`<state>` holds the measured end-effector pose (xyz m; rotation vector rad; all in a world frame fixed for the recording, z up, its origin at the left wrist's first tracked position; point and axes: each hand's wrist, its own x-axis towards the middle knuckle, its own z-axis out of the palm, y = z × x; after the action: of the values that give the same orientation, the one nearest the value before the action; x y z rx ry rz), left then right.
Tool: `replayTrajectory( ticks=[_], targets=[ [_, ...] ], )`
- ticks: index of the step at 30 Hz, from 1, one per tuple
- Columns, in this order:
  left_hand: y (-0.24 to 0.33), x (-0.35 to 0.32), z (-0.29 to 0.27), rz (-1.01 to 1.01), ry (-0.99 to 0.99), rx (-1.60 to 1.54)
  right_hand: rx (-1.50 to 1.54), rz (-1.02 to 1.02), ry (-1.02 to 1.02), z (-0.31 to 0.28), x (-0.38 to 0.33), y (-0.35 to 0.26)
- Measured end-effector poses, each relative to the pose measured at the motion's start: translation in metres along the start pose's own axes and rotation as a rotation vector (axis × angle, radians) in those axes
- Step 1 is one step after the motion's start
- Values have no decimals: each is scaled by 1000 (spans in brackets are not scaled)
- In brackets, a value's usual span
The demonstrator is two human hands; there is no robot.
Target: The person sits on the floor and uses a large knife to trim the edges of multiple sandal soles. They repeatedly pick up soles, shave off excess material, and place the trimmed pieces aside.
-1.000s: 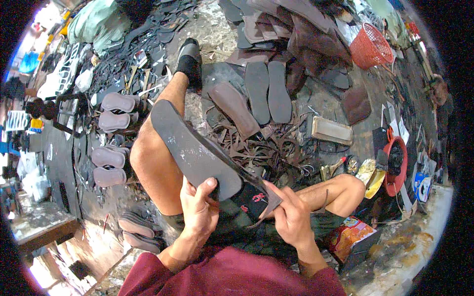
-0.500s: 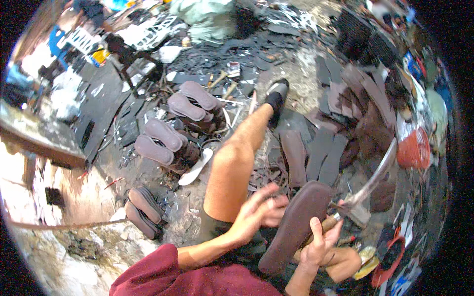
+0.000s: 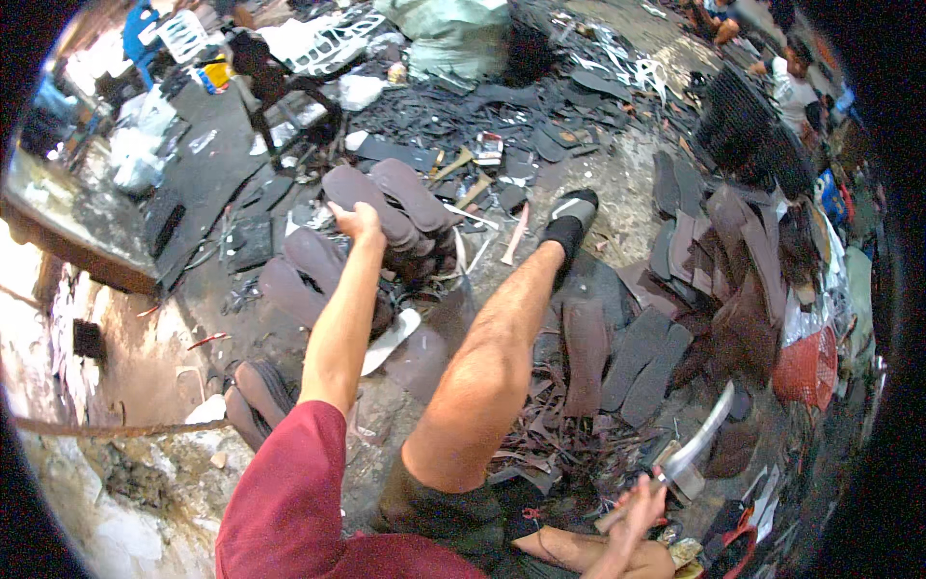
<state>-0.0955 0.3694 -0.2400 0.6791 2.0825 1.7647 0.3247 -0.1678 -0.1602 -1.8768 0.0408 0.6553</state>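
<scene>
Ahead and to the left, my left hand (image 3: 359, 224) is at the near end of a brown shoe sole (image 3: 351, 189) on top of a stack, its fingers closed about the edge; part of the grip is hidden. Beside it lies another stacked brown sole (image 3: 403, 183). A nearer pair of sole stacks (image 3: 291, 288) is partly covered by my left forearm. Low on the right, my right hand (image 3: 640, 508) grips the handle of a knife (image 3: 702, 434) with a long curved blade pointing up and right, away from me.
Dark offcuts (image 3: 545, 415) pile up beside my outstretched leg. Dark flat soles (image 3: 644, 365) and brown sheets (image 3: 738, 251) lie to the right, near a red basket (image 3: 806, 369). A white sole (image 3: 394, 340) rests by my left forearm. Other people (image 3: 796, 92) are far back right.
My left hand has reached forward and left to the sole stacks. The sole at my lap is gone from my right hand, which keeps the knife and sits lower.
</scene>
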Motion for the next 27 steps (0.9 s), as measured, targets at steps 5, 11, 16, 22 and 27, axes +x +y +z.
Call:
replayTrajectory(
  ticks=[5, 11, 16, 22, 27],
  targets=[
    [-48, -10, 24, -143, 59, 516, -322, -325, -122, 97, 50, 28],
    [8, -140, -68, 55, -354, -361, -997, -597, -57, 217, 86, 19],
    [141, -238, -219, 81, -776, -513, -267, -653, -375, 162, 80, -7],
    [159, -335, -252, -275, -1360, -580, 126, -117, -808, 19, -78, -75],
    [194, -308, -276, -694, -1581, -222, -39, -396, -504, -32, -125, -57]
  ],
)
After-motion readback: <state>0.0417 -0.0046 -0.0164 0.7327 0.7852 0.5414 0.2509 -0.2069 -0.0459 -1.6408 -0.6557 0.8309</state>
